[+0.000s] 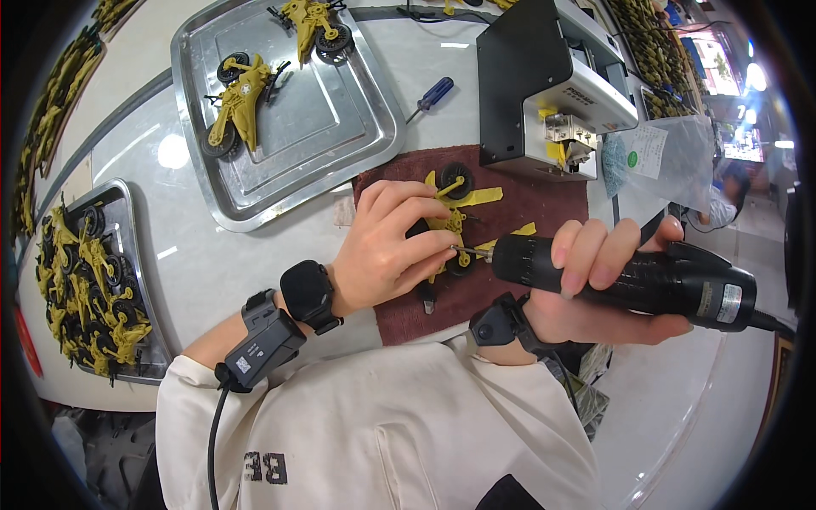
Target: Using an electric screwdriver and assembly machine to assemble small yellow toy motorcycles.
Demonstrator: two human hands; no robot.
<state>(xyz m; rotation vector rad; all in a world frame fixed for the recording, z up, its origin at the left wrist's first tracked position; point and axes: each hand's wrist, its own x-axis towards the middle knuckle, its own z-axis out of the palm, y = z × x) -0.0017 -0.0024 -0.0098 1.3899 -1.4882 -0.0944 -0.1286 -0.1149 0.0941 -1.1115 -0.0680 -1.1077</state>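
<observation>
In my right hand (586,289) is a black corded electric screwdriver (629,276), lying nearly level with its bit pointing left. The bit's tip reaches a yellow toy motorcycle (449,223) with black wheels, right beside my left fingertips. My left hand (391,242) is closed on this motorcycle, its fingers bent over the body and covering much of it. Whether a screw sits at the tip is too small to tell. Under the motorcycle lies a dark red cloth (399,327), with loose yellow parts (480,198) on it.
A large metal tray (297,161) at the back left carries yellow motorcycles. Another tray (136,229) at far left is heaped with them. A blue-handled screwdriver (436,92) lies near a black-and-white machine (531,93). A clear plastic bag (671,161) is at right; a person sits beyond.
</observation>
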